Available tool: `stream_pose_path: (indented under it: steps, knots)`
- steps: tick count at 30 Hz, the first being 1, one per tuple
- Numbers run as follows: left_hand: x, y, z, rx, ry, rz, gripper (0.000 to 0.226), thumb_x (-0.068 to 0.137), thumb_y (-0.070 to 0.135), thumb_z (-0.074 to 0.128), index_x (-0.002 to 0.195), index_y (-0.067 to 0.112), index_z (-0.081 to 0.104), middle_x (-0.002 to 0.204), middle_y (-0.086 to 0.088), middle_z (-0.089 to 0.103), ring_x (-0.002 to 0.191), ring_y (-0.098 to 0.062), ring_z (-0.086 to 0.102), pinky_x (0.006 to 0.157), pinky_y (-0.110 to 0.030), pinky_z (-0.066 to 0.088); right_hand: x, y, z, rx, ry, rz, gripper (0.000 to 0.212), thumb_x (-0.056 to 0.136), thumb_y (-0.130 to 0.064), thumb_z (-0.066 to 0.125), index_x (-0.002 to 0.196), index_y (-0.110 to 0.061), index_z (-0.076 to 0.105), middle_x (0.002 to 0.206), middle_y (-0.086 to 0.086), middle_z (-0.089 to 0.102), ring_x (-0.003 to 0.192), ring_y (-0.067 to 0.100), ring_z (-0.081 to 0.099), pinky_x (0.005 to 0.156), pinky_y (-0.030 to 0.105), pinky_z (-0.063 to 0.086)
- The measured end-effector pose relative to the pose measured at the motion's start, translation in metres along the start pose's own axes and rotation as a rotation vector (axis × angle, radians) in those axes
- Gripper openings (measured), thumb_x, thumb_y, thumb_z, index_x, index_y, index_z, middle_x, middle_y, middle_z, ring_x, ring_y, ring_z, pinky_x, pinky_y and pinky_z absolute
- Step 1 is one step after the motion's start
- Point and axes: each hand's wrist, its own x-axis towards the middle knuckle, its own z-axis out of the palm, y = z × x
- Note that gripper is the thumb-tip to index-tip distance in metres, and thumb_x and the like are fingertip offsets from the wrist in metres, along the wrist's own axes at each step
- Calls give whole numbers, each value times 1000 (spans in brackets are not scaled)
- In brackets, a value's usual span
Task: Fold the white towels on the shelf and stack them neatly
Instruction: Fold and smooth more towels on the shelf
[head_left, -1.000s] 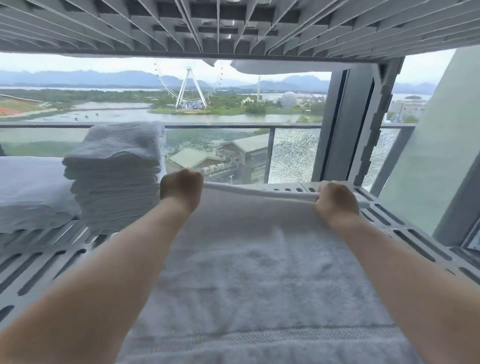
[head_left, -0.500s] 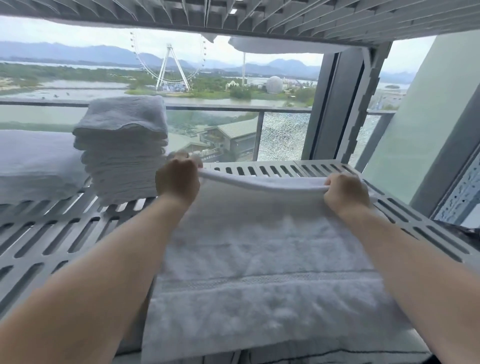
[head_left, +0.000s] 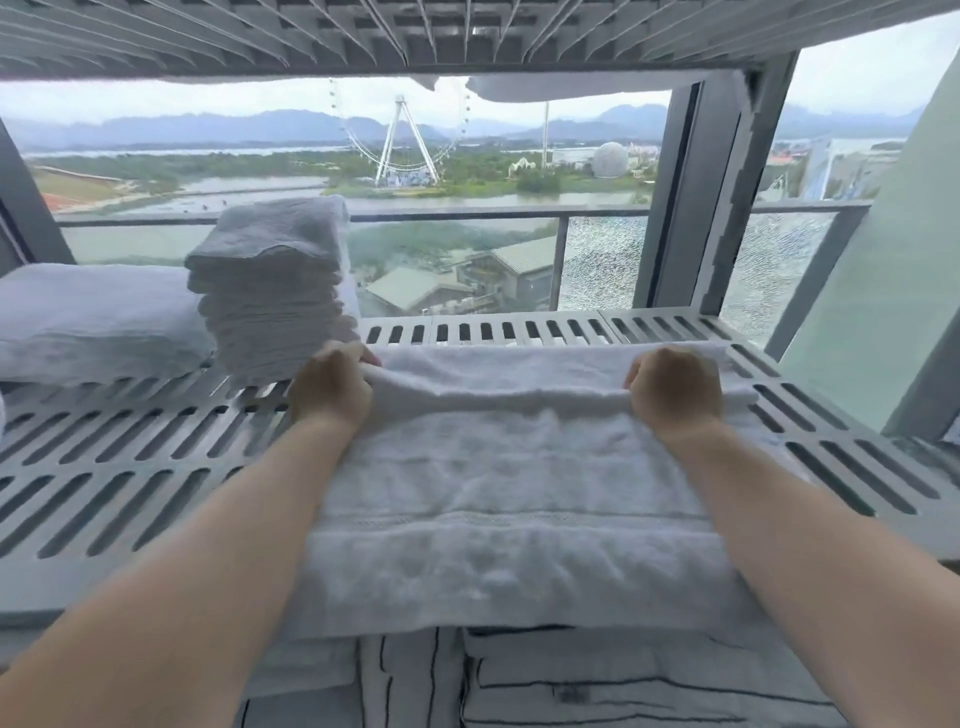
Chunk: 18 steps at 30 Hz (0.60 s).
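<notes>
**Towel gripped at its far fold on the slatted shelf**

Striped fabric (head_left: 623, 686), white with thin dark lines, lies lowest in the view, under the front edge of the shelf (head_left: 130, 483). On that grey slotted shelf a white towel (head_left: 509, 493) is spread flat. Its near edge hangs a little over the front, and a woven band runs across it close to that edge.

Both bare forearms reach forward over the towel. The left hand (head_left: 330, 387) has its fingers curled round the towel's far fold at the left corner. The right hand (head_left: 672, 392) is fisted round the same fold at the right corner. Between them the fold sits raised as a soft ridge, with more towel lying behind it.

Just beyond the left hand stands a tall stack of folded towels (head_left: 275, 291), leaning slightly. Beside it, further left, lies a lower, wider pile of white cloth (head_left: 93, 317). An upper shelf (head_left: 467, 36) of the same slotted grey spans the top. Past the shelf's back edge are a glass railing (head_left: 457, 213), water, a ferris wheel (head_left: 400, 140) and hazy hills.
</notes>
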Motion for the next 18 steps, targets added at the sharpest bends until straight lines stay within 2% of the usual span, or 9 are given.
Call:
stream_pose_path:
  steps: [3, 5, 8, 10, 13, 15, 16, 17, 18]
  knots:
    - [-2, -7, -7, -7, -74, 42, 41, 79, -2, 47, 95, 24, 74, 109, -11, 67, 100, -34, 62, 82, -39, 52, -4, -18, -10, 126, -25, -102, 33, 79, 0, 51, 78, -19, 77, 87, 10, 68, 95, 32, 59, 87, 37, 45]
    - [0, -12, -9, -72, -90, 28, 39, 80, 1, 47, 95, 24, 75, 108, -12, 69, 101, -34, 63, 83, -39, 52, -6, -37, -18, 238, -37, -204, 31, 77, 0, 51, 77, -17, 77, 86, 11, 71, 92, 31, 62, 84, 36, 49]
    - [3, -19, -7, -193, -97, 52, 31, 82, 5, 53, 93, 22, 76, 104, -8, 70, 98, -30, 63, 82, -36, 50, -8, -71, -25, 365, -121, -376, 22, 86, -10, 54, 90, -16, 75, 89, 6, 72, 89, 24, 65, 81, 36, 55]
    - [7, -21, -8, -284, -73, 92, 18, 86, 10, 62, 94, 20, 75, 101, -6, 71, 95, -27, 64, 79, -34, 50, -9, -99, -25, 392, -207, -492, 16, 89, -25, 65, 103, -19, 70, 94, 1, 71, 90, 19, 64, 83, 36, 55]
    - [21, -24, -9, -357, -2, 165, 11, 87, 16, 70, 98, 13, 73, 99, -10, 72, 91, -29, 67, 76, -35, 50, -10, -151, -18, 349, -283, -598, 59, 81, -53, 73, 128, -22, 58, 111, 2, 65, 104, 20, 59, 92, 35, 50]
    - [32, -26, -8, -341, 21, 229, 14, 89, 20, 70, 98, 10, 71, 98, -10, 71, 89, -30, 66, 78, -38, 51, -7, -183, -9, 320, -302, -588, 76, 79, -62, 70, 139, -21, 49, 120, 6, 62, 113, 24, 56, 96, 38, 47]
    - [37, -28, -7, -346, 24, 253, 14, 90, 24, 69, 96, 11, 69, 96, -8, 70, 89, -28, 66, 77, -37, 51, -4, -197, -2, 319, -313, -574, 75, 81, -62, 68, 139, -20, 48, 121, 8, 61, 114, 26, 56, 95, 39, 47]
    - [41, -29, -7, -363, 24, 270, 16, 92, 29, 69, 95, 14, 67, 95, -5, 70, 88, -24, 65, 75, -34, 49, -2, -209, 4, 335, -313, -557, 62, 86, -59, 64, 131, -18, 53, 118, 9, 62, 112, 29, 57, 90, 39, 47]
    - [45, -31, -6, -382, 20, 284, 18, 92, 34, 68, 96, 17, 66, 95, -2, 71, 89, -20, 66, 75, -32, 48, 1, -216, 11, 374, -285, -528, 43, 91, -54, 60, 114, -17, 59, 110, 11, 65, 106, 31, 59, 82, 38, 46]
